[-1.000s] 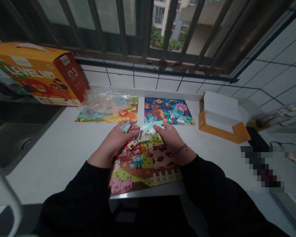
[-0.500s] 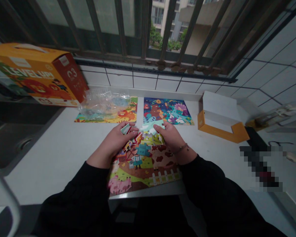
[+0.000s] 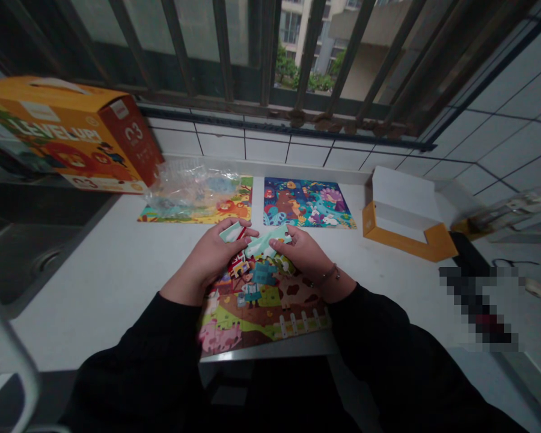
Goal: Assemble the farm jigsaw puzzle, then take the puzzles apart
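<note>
The step in hand appears to be the sorting and fitting of loose puzzle pieces at the upper part of a farm puzzle, which lies flat at the front edge of the white counter, directly below both hands. The left hand has its thumb and fingers closed in a pinch on a green-and-red piece; a red-and-yellow piece sits under the thumb, and whether it is gripped or merely resting cannot be told. The right hand pinches a pale green piece, thumb on top, the tip directed toward the left hand; whether this is one piece or several joined cannot be determined. A teal piece lies above the printed farmer, between the hands; its seating is not clear. The next move, as judged here, calls for aligning the tabs and sockets of the pale green piece squarely before any downward pressure, with the left hand keeping its pieces clear of the joint. Behind the work area, a night-scene puzzle and a lion puzzle lie flat on the counter, the latter partly covered by clear plastic wrapping. An open yellow box stands to the right.
</note>
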